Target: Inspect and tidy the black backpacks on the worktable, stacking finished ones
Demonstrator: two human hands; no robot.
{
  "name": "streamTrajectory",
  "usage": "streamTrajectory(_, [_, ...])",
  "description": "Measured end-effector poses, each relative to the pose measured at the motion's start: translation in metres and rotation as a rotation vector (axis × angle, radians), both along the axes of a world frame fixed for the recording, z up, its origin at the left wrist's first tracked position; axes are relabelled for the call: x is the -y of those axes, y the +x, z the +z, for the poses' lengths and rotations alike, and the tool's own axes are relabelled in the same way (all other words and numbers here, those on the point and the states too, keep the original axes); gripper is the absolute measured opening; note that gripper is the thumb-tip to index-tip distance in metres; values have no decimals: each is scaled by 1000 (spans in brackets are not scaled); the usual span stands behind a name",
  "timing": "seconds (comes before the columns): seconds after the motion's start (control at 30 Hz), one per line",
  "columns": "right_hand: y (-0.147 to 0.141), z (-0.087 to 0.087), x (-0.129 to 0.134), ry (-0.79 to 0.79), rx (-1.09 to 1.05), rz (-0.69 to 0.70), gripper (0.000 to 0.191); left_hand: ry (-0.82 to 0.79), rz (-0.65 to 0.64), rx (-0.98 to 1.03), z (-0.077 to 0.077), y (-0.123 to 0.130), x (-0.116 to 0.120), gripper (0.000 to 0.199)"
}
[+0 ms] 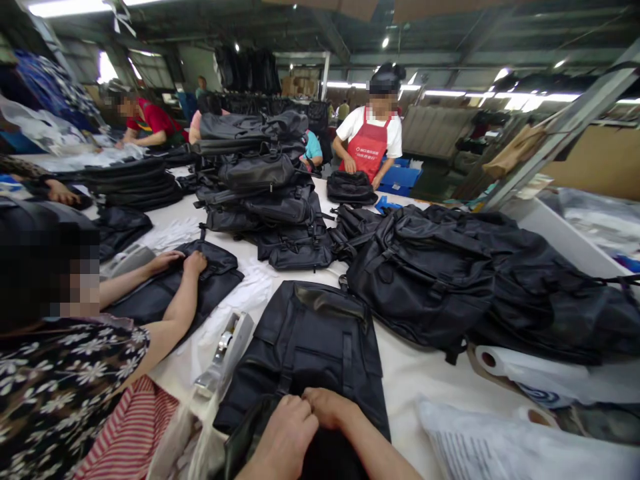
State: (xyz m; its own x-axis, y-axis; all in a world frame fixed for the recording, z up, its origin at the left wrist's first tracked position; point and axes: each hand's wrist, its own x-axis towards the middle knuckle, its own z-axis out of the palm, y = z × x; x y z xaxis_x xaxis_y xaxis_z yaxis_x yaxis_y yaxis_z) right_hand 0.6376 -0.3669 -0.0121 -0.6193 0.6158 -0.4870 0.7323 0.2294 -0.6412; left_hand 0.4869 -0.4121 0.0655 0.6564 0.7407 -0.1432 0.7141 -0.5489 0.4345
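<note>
A black leather-look backpack (320, 340) lies flat on the white table in front of me, with straps running along its front panel. My left hand (290, 427) is closed on the near part of the bag, fingers bent together. Right beside it, my right hand (327, 408) curls its fingers into the same part. The fingertips of both hands are largely hidden, so the exact piece of the bag they grip does not show. A grey and silver metal tool (225, 353) rests just left of the backpack.
Stacked black backpacks (265, 180) rise at the table's middle, and more black bags (425, 267) are heaped at right. Rolls of white plastic (530, 370) and a plastic bag (515, 440) lie near right. A co-worker (60, 373) handles another bag at left; a red-aproned person (367, 140) stands across.
</note>
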Motion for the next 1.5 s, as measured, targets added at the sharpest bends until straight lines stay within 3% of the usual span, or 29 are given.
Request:
streamTrajectory(0.1, [4, -1, 2, -30, -44, -25, 30, 90, 249, 128, -5, -35, -6, 29])
streamTrajectory(0.2, [11, 5, 4, -69, -103, -66, 26, 53, 447, 72, -19, -71, -16, 35])
streamTrajectory(0.33, [16, 30, 3, -9, -149, -237, 35, -126, 417, -84, -38, -94, -23, 34])
streamTrajectory(0.4, [16, 45, 6, 24, -222, -353, 46, -140, 381, -95, -45, -99, -19, 33])
streamTrajectory(0.47, [12, 52, 13, 7, -276, -399, 42, -108, 368, -79, -53, -104, -11, 33])
streamTrajectory(0.53, [4, 41, 26, 18, -205, -369, 32, -63, 373, -65, -60, -108, -1, 34])
streamTrajectory(0.63, [-17, -6, 50, 224, 68, -322, 42, -33, 401, -97, -63, -105, 2, 28])
streamTrajectory(0.7, [-30, -39, 63, 392, 199, -292, 47, 11, 415, -127, -58, -93, -7, 30])
streamTrajectory(0.77, [-36, -59, 71, 525, 234, -269, 50, 128, 381, -115, -53, -75, -22, 39])
streamTrajectory(0.83, [-29, -59, 71, 613, 169, -253, 49, 255, 285, -81, -53, -56, -37, 53])
streamTrajectory(0.9, [-10, -44, 63, 698, 91, -291, 45, 275, 190, -98, -61, -42, -48, 60])
streamTrajectory(1.03, [40, -18, 35, 812, 203, -617, 49, 88, 131, -259, -85, -28, -53, 70])
streamTrajectory(1.1, [57, -23, 25, 771, 296, -689, 60, 61, 171, -340, -87, -23, -55, 67])
streamTrajectory(1.2, [64, -47, 18, 686, 354, -614, 68, 193, 228, -352, -79, -10, -64, 64])
streamTrajectory(1.3, [61, -68, 12, 659, 393, -609, 70, 313, 151, -234, -77, -1, -80, 69])
streamTrajectory(1.37, [63, -73, 4, 646, 402, -612, 70, 299, 103, -182, -88, -2, -91, 72])
streamTrajectory(1.5, [78, -75, -20, 632, 374, -580, 70, 273, 113, -111, -126, -10, -110, 77])
